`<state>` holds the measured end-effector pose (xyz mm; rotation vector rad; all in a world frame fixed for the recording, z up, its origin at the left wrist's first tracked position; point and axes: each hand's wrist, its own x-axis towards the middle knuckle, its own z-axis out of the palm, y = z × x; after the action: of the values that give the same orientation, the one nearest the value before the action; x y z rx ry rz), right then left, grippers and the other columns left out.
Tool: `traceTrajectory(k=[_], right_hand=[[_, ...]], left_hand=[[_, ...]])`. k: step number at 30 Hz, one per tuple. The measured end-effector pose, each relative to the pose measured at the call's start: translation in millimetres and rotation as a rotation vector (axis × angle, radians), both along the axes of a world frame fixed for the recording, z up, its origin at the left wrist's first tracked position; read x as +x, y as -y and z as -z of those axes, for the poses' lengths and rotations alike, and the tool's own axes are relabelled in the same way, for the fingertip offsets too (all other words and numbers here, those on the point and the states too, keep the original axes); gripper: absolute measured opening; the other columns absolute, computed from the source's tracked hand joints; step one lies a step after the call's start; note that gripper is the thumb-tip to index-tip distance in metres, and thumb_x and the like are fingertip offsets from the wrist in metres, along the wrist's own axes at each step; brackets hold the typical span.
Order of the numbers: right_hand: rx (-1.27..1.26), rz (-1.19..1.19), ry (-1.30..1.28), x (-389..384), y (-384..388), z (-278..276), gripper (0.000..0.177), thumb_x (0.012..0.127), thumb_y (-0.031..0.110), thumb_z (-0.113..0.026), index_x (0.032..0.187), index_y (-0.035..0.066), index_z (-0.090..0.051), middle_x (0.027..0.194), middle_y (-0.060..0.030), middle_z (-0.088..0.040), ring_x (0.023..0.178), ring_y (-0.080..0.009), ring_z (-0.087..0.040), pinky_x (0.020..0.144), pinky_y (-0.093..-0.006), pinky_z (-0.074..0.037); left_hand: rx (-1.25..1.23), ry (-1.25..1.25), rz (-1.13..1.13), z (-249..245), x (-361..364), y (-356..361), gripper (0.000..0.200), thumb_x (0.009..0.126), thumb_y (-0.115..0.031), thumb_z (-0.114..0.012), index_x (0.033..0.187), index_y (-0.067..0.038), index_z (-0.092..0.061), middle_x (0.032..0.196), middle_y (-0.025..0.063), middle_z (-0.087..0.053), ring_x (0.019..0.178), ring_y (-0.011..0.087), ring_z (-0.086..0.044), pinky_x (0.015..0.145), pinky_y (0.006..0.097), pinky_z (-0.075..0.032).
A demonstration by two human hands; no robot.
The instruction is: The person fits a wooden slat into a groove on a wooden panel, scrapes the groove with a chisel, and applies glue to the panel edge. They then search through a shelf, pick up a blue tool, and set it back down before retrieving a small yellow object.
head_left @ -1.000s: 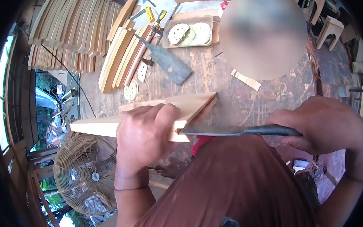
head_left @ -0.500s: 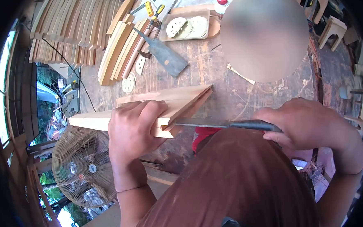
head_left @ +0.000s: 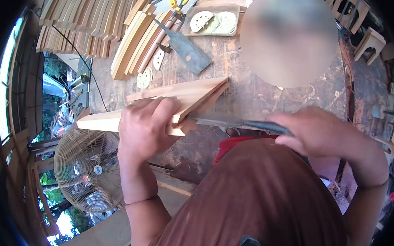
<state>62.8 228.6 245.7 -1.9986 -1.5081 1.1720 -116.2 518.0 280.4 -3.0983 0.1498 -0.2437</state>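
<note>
My left hand (head_left: 144,128) is wrapped over a pale wooden piece (head_left: 200,92) made of boards meeting at an angle, and presses it near its notched end. Between the boards on the right side a slot opens. In my right hand (head_left: 311,130) is a file (head_left: 266,125) by its dark handle, thumb and fingers closed round it. The file's narrow grey blade is smeared by motion, and its tip reaches into the slot beside my left fingers. Just beyond the wooden piece lie a handsaw blade (head_left: 189,54) and a perforated sanding disc (head_left: 144,78).
Curved wooden slats (head_left: 135,48) are stacked at the back left, with a larger stack (head_left: 73,16) behind. A plastic tray (head_left: 232,31) holds sanding discs. A blurred round patch covers the back right. A caged fan (head_left: 88,169) stands left, below the worn workbench (head_left: 267,103).
The file has slid slightly left and up with my right hand, its blade now more blurred. The view has tilted a little; my left hand keeps its hold on the wooden piece.
</note>
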Motion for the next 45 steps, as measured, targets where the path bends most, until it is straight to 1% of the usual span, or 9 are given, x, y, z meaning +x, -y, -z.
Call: traceTrajectory(k=[3,8,10,14,20,27,36,39,45], right_hand=[[-0.044,0.000,0.011,9,-3,-5,0.040,0.095,0.025,-0.066,0.131,0.010,-0.056,0.081,-0.0238,-0.067,0.082,-0.0461,-0.066,0.074,-0.0533,-0.049],[-0.065,-0.002,0.068,8,-6,-23,0.038,0.095,0.026,-0.066,0.128,0.010,-0.057,0.077,-0.0228,-0.065,0.082,-0.0462,-0.065,0.074,-0.0544,-0.049],[-0.166,-0.040,0.008,10,-9,-30,0.027,0.099,0.028,-0.062,0.116,0.008,-0.056,0.083,-0.0223,-0.067,0.086,-0.0450,-0.066,0.075,-0.0544,-0.050],[-0.115,-0.053,0.004,12,-13,-29,0.028,0.100,0.029,-0.061,0.115,0.006,-0.055,0.083,-0.0216,-0.066,0.086,-0.0445,-0.066,0.076,-0.0554,-0.050],[-0.232,-0.106,-0.025,17,-23,-31,0.027,0.102,0.028,-0.058,0.116,0.006,-0.052,0.077,-0.0211,-0.065,0.079,-0.0444,-0.066,0.071,-0.0554,-0.050],[-0.049,0.086,-0.144,-7,-10,11,0.027,0.102,0.027,-0.057,0.117,0.005,-0.051,0.075,-0.0214,-0.067,0.072,-0.0457,-0.066,0.067,-0.0556,-0.050],[-0.136,-0.187,0.001,38,-29,-32,0.027,0.102,0.027,-0.058,0.117,0.006,-0.052,0.081,-0.0194,-0.066,0.083,-0.0424,-0.066,0.070,-0.0527,-0.051],[-0.234,-0.177,-0.020,32,-32,-35,0.027,0.102,0.027,-0.058,0.117,0.005,-0.051,0.079,-0.0202,-0.065,0.080,-0.0439,-0.066,0.070,-0.0538,-0.050],[-0.110,0.037,-0.166,-16,-9,3,0.030,0.102,0.026,-0.058,0.120,0.004,-0.049,0.077,-0.0225,-0.066,0.076,-0.0473,-0.065,0.069,-0.0564,-0.048]], left_hand=[[-0.029,0.000,0.023,-3,1,-5,0.046,0.071,-0.044,-0.087,0.090,-0.012,-0.061,0.069,0.0049,-0.063,0.062,0.0284,-0.066,0.056,0.0415,-0.051],[-0.025,-0.150,0.092,-19,2,-16,0.056,0.061,-0.042,-0.095,0.096,-0.008,-0.067,0.079,0.0075,-0.072,0.068,0.0283,-0.071,0.061,0.0396,-0.054],[-0.035,-0.159,0.103,-21,3,-16,0.056,0.062,-0.042,-0.095,0.096,-0.008,-0.067,0.079,0.0075,-0.072,0.069,0.0281,-0.072,0.061,0.0393,-0.054],[-0.043,-0.152,0.118,-19,6,-17,0.057,0.061,-0.043,-0.094,0.095,-0.007,-0.067,0.082,0.0076,-0.073,0.070,0.0278,-0.072,0.062,0.0382,-0.055],[-0.047,-0.184,0.070,-20,16,-14,0.059,0.061,-0.046,-0.093,0.095,-0.006,-0.067,0.085,0.0076,-0.075,0.071,0.0285,-0.072,0.065,0.0371,-0.056],[-0.049,-0.176,0.101,-18,28,-24,0.061,0.059,-0.046,-0.094,0.096,-0.006,-0.067,0.086,0.0079,-0.075,0.070,0.0287,-0.072,0.066,0.0367,-0.055],[-0.087,-0.147,0.108,-18,19,-18,0.060,0.058,-0.047,-0.093,0.094,-0.007,-0.066,0.084,0.0089,-0.075,0.067,0.0277,-0.071,0.062,0.0372,-0.054],[-0.053,-0.133,0.081,-18,15,-14,0.060,0.058,-0.047,-0.092,0.093,-0.006,-0.066,0.084,0.0088,-0.075,0.067,0.0274,-0.071,0.062,0.0367,-0.054],[-0.028,-0.159,0.093,-19,17,-15,0.060,0.059,-0.047,-0.092,0.093,-0.006,-0.066,0.087,0.0084,-0.075,0.071,0.0281,-0.073,0.066,0.0375,-0.056]])
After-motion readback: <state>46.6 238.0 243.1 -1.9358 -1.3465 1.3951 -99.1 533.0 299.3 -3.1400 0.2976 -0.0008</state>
